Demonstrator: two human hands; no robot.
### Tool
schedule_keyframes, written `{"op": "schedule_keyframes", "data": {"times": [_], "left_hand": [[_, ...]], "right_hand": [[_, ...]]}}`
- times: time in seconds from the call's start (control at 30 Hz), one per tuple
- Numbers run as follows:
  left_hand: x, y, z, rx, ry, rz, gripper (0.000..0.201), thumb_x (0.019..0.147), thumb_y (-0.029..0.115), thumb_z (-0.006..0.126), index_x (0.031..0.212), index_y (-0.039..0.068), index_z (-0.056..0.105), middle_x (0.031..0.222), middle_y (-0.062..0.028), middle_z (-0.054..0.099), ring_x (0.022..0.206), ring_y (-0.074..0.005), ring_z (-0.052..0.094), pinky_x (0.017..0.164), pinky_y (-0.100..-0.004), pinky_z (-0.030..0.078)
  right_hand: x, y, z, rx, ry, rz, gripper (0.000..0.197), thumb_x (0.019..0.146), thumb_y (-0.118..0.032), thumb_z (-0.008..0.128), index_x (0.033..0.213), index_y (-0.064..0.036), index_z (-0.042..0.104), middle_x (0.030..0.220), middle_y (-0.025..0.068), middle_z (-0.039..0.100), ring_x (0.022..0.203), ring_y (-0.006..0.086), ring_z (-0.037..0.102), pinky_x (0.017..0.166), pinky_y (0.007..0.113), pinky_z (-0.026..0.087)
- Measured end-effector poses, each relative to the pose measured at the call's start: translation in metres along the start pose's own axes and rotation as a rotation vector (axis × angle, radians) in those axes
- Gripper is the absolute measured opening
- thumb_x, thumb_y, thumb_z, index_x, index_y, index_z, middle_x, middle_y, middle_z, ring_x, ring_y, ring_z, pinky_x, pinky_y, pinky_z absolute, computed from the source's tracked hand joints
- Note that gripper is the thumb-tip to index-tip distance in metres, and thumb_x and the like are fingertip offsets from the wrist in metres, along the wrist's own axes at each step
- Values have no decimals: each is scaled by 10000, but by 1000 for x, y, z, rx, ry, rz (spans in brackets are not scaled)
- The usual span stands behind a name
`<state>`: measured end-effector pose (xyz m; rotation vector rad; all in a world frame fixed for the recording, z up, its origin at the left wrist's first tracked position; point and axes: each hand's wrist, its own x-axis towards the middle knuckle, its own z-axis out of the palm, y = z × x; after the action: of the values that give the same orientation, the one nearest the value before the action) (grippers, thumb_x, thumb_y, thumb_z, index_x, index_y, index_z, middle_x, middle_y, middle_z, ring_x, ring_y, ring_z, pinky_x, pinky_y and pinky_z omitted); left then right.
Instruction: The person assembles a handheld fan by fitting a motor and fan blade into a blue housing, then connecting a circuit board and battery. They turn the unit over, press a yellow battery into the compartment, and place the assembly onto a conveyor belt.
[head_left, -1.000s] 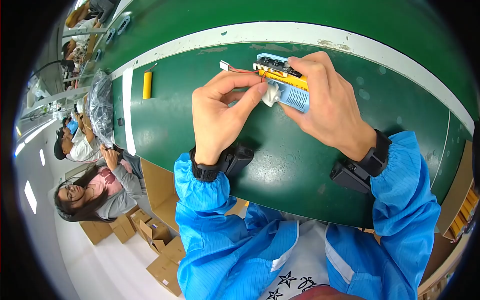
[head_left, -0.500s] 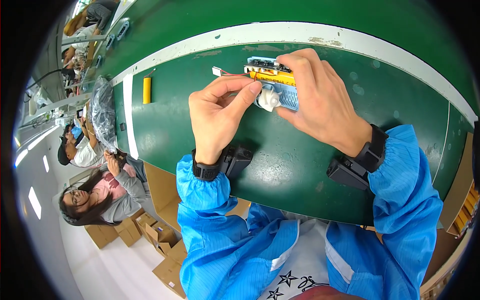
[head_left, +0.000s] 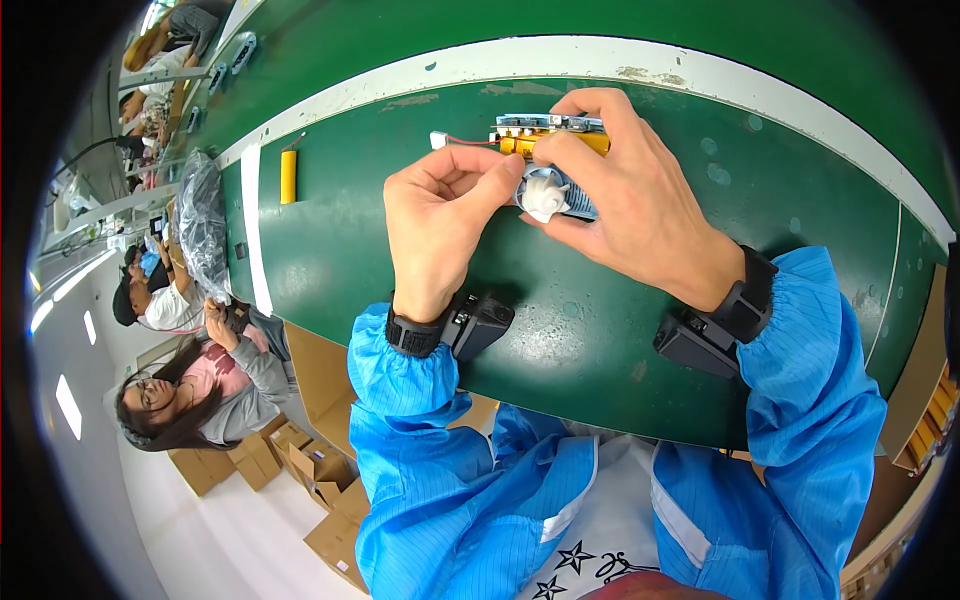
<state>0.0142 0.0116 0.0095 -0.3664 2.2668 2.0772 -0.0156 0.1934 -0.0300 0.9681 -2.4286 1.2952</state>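
A light-blue plastic housing [head_left: 580, 203] lies on the green bench top, with slots along its near part. Across it sits a yellow cylindrical battery [head_left: 592, 141], next to a dark circuit board [head_left: 545, 122] on the far side. A white fan wheel [head_left: 543, 197] shows at the near left. My right hand [head_left: 645, 200] is closed round the housing's right side, thumb at the near edge, one fingertip pressing on the battery. My left hand [head_left: 445, 210] pinches at the housing's left edge; what its fingertips hold is hidden. Thin red leads end in a white connector [head_left: 438, 140] beyond my left fingers.
Another yellow battery [head_left: 289, 177] lies at the left by a white strip [head_left: 256, 230]. Past it are a clear plastic bag [head_left: 203, 220] and people seated along the bench. Cardboard boxes [head_left: 315, 465] stand on the floor at lower left. Black devices [head_left: 480, 325] are strapped to my wrists.
My right index finger has come inward to the left, onto the battery. The fan wheel has turned a little and shows more fully. My left hand has shifted slightly right.
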Motion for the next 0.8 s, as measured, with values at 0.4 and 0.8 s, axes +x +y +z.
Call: {"op": "schedule_keyframes", "data": {"times": [0.4, 0.8], "left_hand": [[-2, -1, -5, 153, -119, 162, 219, 859, -44, 664, 1077, -36, 681, 931, -79, 683, 792, -136, 664, 736, -244, 556], [-3, 12, -16, 407, -144, 191, 191, 820, -48, 682, 1009, -45, 702, 970, -99, 654, 795, -152, 665, 743, -252, 548]], "right_hand": [[1, 1, 1, -20, 14, -34, 426, 687, -152, 814, 1037, -90, 580, 1187, 137, 470, 983, 359, 567, 801, 425, 496], [1, 0, 0, 24, 5, -8, 467, 626, -64, 839, 998, -89, 558, 1177, 125, 470, 976, 335, 576, 775, 407, 502]]}}
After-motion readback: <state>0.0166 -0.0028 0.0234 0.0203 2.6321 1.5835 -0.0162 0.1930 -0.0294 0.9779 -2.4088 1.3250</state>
